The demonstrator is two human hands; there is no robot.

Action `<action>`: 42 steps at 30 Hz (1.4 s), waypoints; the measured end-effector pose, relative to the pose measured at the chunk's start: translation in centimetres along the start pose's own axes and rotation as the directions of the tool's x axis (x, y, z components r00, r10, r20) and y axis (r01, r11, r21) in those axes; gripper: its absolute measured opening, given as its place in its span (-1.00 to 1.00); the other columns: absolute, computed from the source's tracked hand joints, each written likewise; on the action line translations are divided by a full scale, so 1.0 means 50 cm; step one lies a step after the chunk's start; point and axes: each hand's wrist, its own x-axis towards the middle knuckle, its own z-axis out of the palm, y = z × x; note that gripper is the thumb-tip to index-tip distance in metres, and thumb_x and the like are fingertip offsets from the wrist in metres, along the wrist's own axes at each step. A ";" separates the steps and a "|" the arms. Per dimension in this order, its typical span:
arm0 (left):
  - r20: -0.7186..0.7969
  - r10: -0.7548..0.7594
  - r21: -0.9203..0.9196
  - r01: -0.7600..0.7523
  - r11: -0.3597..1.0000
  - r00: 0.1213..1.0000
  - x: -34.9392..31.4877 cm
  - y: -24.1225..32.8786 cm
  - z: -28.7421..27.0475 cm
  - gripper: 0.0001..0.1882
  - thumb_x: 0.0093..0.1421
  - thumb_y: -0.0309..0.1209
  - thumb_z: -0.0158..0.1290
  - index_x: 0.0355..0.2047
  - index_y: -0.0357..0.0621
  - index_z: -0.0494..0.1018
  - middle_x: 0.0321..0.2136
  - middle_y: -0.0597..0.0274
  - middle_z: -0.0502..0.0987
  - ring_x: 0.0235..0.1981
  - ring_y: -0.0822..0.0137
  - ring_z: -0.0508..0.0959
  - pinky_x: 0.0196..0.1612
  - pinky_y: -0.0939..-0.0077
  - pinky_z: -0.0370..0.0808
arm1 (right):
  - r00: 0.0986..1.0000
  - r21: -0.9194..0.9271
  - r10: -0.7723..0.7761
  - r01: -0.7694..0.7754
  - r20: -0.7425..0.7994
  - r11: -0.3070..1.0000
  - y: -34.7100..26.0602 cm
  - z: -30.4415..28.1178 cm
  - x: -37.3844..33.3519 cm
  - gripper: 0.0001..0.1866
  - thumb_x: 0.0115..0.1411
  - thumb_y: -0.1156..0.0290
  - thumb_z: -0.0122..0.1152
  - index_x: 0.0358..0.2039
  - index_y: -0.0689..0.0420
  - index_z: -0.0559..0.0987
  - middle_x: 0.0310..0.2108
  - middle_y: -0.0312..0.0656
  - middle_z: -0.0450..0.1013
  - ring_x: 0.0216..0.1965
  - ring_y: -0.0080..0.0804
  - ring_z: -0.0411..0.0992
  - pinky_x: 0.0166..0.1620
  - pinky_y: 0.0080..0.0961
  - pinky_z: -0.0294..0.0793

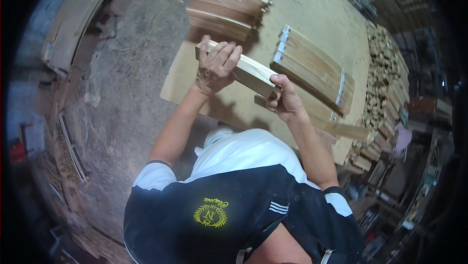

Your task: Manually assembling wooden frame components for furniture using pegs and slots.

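Left grip (217, 67), right grip (287, 99) on wooden piece (252, 75); stacked boards (222, 1) beyond

On my feed: short-sleeved shirt (165, 220), black above, white toward the waist. I note a yellow wreath emblem (210, 215), lower centre; three white stripes (279, 208) right of it; white sleeve bands (155, 176), dark-edged.

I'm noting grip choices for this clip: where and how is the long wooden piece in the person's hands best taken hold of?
Probably close to both ends, one hand each, coming from the person's side. The long wooden piece is straight and narrow, so spaced grips should steady it. The left hand is near its left end, the right hand at its right end.
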 end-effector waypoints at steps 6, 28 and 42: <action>0.745 -0.359 -0.545 0.824 0.156 0.561 0.032 0.094 0.021 -0.39 -0.08 -0.23 0.49 -0.08 -0.22 0.50 -0.29 0.22 0.61 -0.27 0.38 0.60 -0.19 0.45 0.57 | 0.901 0.025 -0.403 0.404 0.159 0.914 -0.058 -0.090 -0.034 -0.45 0.32 -0.11 0.09 -0.28 0.23 0.57 -0.56 -0.25 0.45 -0.57 -0.42 0.48 -0.42 -0.53 0.54; 0.602 -0.259 -0.773 0.632 0.048 0.755 0.031 0.156 0.181 -0.40 0.37 0.00 -0.07 0.18 -0.26 0.36 -0.05 0.05 0.57 -0.03 0.25 0.54 0.05 0.33 0.44 | 0.697 -0.620 -0.700 0.620 0.155 0.481 -0.067 -0.172 0.050 -0.43 0.01 0.34 0.52 0.02 0.21 0.50 -0.18 -0.12 0.60 -0.18 -0.37 0.58 -0.07 -0.39 0.60; 0.004 -0.329 -0.644 0.254 0.722 0.944 -0.128 0.240 0.313 -0.27 -0.08 0.02 0.40 -0.06 -0.21 0.39 -0.27 0.08 0.53 -0.36 0.06 0.60 -0.31 0.27 0.57 | 0.545 -0.715 -0.750 0.685 0.375 0.140 -0.002 -0.131 -0.007 -0.41 -0.15 0.40 0.56 -0.10 0.22 0.47 -0.32 -0.06 0.53 -0.32 -0.03 0.56 -0.22 -0.32 0.55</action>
